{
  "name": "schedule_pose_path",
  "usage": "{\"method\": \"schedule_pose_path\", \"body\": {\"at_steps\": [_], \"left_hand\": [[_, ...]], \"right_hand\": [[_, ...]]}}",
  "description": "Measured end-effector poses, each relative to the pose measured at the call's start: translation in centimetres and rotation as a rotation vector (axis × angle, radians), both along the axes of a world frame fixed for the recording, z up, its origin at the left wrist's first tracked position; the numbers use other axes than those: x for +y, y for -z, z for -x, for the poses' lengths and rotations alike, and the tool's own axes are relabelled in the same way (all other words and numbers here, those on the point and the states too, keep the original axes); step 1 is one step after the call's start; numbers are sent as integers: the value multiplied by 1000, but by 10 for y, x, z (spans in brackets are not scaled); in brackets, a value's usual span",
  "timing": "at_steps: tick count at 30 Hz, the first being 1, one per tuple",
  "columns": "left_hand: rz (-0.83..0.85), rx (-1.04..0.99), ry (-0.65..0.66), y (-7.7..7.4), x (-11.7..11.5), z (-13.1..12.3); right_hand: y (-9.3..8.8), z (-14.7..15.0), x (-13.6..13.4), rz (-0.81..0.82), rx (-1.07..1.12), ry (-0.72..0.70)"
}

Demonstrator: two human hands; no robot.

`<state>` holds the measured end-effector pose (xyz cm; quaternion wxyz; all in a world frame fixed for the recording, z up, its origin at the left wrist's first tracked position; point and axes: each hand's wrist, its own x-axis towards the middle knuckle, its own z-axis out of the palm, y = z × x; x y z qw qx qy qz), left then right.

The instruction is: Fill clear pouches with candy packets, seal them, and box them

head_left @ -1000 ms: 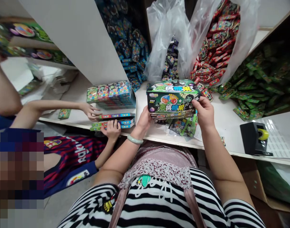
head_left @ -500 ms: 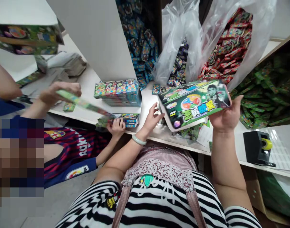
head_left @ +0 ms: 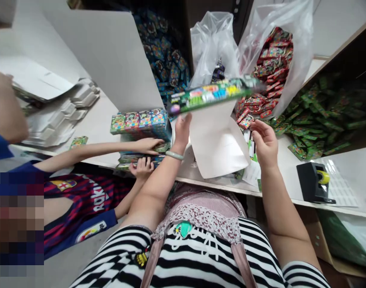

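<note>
A green printed cardboard candy box (head_left: 215, 96), blurred by motion, is tilted above the counter, with its white flap (head_left: 217, 140) hanging down toward me. My left hand (head_left: 182, 130), with a pale bangle on its wrist, grips the box's lower left edge; part of its fingers is hidden behind it. To the right of the flap, my right hand (head_left: 265, 144) is raised, fingers curved and apart, holding nothing. Behind the box stand a clear bag of small red packets (head_left: 273, 64) and a bag with dark purple packets (head_left: 218, 71).
On my left, a co-worker's hands (head_left: 144, 160) rest on stacked candy boxes (head_left: 141, 122). Blue packets (head_left: 165, 60) fill a bin behind; green packets (head_left: 327, 116) lie at right. A black tape dispenser (head_left: 313, 182) sits near the counter's front edge. Folded cardboard (head_left: 60, 116) lies left.
The box has tipped and moved left and up, its white flap now swinging down. My right hand has let go of it. The co-worker's raised hand has come down to the stack.
</note>
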<state>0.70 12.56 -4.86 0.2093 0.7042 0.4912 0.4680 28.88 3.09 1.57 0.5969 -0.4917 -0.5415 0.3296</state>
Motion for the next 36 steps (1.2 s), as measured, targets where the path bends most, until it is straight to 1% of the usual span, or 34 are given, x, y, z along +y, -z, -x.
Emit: {"method": "schedule_pose_path", "body": {"at_steps": [3, 4, 5, 8, 11, 15, 17, 19, 21, 24, 27, 29, 31, 33, 36], "left_hand": [[75, -415, -185, -4, -2, -8], [93, -535, -215, -8, -3, -10], [99, -613, -217, -12, -5, -13], [81, -661, -147, -28, -10, -23], [87, -697, -83, -37, -13, -31], [98, -719, -49, -41, -11, -38], [108, -735, -27, -41, -10, -39], [126, -740, 35, -43, -11, -39], [138, -731, 107, -43, -13, -39], [181, -702, 190, -37, -14, -38], [293, -630, 198, -25, -13, -33], [340, -597, 171, -17, -11, -29], [344, -607, 160, -11, -9, -25], [347, -640, 169, -7, -6, -23], [381, -687, 194, -2, -4, -25]], "right_hand": [[0, -7, 9, -59, -101, -30], [-3, -10, 13, -91, -145, -40], [-7, -13, 18, -135, -190, -44], [-29, -20, 37, -281, -280, -75], [-56, -20, 58, -354, -265, -132], [-88, -14, 75, -391, -134, -100], [-99, -13, 76, -398, -80, -90], [-107, -13, 75, -372, -67, -87], [-111, -13, 74, -357, -57, -51], [-110, -15, 76, -401, -6, 41], [-104, -14, 82, -402, 56, 103], [-101, -14, 84, -370, 132, 71], [-99, -15, 85, -311, 199, -15], [-99, -20, 86, -229, 207, -76], [-97, -31, 93, -147, 231, -25]]}}
